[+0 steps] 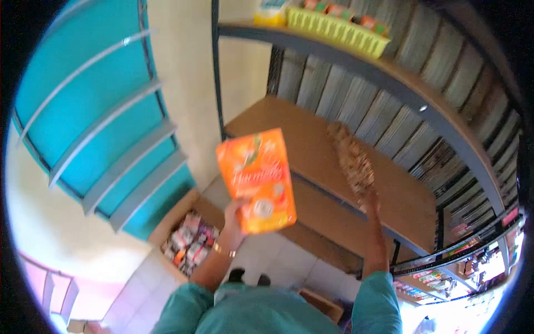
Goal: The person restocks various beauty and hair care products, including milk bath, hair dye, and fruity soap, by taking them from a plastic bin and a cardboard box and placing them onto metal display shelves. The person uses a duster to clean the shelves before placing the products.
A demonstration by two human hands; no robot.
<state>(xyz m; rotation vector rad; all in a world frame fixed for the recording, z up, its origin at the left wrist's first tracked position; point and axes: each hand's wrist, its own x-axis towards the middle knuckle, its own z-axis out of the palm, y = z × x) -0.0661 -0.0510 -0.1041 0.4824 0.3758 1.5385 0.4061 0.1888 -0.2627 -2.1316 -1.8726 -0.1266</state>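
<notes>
My left hand is closed on the lower left edge of an orange pouch with "Harmony" lettering, held up in front of the shelving. At the end of my outstretched right arm, my right hand is closed on the near end of a brown mottled cloth. The cloth lies stretched out across the brown shelf board toward the back. Its exact kind is hard to make out, and my right fingers are partly blurred.
Above is another shelf with a yellow-green basket of orange packs and a white-and-yellow pack. A cardboard box of small packs stands on the floor at left. A turquoise rack is behind it. Stocked shelves stand right.
</notes>
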